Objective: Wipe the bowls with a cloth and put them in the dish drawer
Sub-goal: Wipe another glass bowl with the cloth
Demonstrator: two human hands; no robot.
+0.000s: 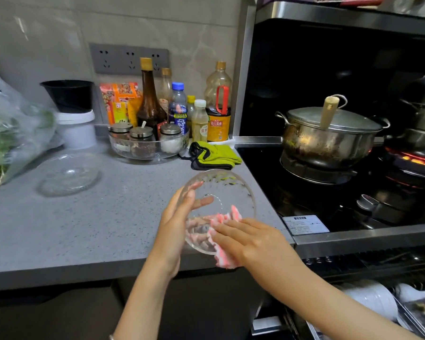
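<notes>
spare bowl (69,173) sits on counter (84,229), well left of left hand (179,224). left hand cups held bowl (221,190) from its left side, fingers curved round the glass; bowl tilted, off the counter, between both hands. right hand (245,238): fingers flat, pressing pink cloth (225,218) over bowl's lower rim, thumb hidden. dish drawer (378,303) open, below-right of right hand

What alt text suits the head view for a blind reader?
A person's left hand holds a clear glass bowl above a grey counter while the right hand presses a pink cloth against it. A second glass bowl waits at left.
</notes>
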